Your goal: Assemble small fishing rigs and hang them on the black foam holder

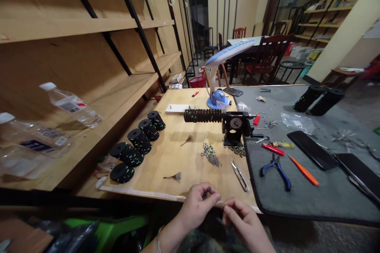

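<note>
With the left hand (pixel 197 205), holds a small dark item (pixel 207 193) in curled fingers, thumb pressed to forefinger, at the near edge of the bench (pixel 166 154). Just to the right, brings thumb and forefinger of the right hand (pixel 242 217) together; cannot tell what, if anything, is pinched there. Farther in, see a brownish tuft (pixel 175 176) lying left of metal snips (pixel 240 176), with blue-handled pliers (pixel 276 172) and an orange tool (pixel 304 170) on the grey mat (pixel 297 199) at right. Beyond, find a bead pile (pixel 209 153), black cylinders (pixel 139 140) along the left, then a black cranked device (pixel 233 126) bearing a ridged black roll (pixel 202 116). Past these, find a blue lamp (pixel 218 99).
</note>
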`<control>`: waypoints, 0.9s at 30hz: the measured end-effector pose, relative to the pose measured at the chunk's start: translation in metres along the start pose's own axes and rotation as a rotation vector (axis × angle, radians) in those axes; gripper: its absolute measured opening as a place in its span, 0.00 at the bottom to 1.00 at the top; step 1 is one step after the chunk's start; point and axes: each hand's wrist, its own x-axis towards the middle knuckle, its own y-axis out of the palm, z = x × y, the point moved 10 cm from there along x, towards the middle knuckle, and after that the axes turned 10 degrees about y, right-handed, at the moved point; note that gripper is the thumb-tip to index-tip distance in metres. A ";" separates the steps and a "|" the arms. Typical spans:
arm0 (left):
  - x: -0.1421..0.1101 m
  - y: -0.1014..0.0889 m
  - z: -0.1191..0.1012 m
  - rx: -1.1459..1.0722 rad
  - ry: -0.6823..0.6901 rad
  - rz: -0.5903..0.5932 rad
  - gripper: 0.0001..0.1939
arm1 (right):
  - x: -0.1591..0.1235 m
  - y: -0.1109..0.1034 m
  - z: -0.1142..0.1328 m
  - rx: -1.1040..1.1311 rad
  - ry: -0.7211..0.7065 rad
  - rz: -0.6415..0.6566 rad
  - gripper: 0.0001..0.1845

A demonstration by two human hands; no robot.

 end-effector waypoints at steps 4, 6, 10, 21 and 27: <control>0.000 -0.003 -0.026 0.195 0.113 0.043 0.09 | -0.003 -0.024 0.036 -0.038 -0.030 -0.079 0.32; -0.002 0.000 -0.038 0.283 0.177 0.081 0.10 | -0.004 -0.020 0.050 0.017 -0.035 -0.026 0.34; -0.006 0.003 -0.051 0.407 0.282 0.115 0.11 | -0.003 0.015 0.052 0.095 -0.003 0.163 0.31; 0.003 -0.028 -0.052 0.551 0.303 0.072 0.11 | 0.006 0.013 0.028 -0.147 -0.141 -0.013 0.23; 0.044 -0.111 -0.047 1.190 0.175 -0.064 0.12 | 0.004 -0.012 0.022 0.030 -0.104 -0.183 0.25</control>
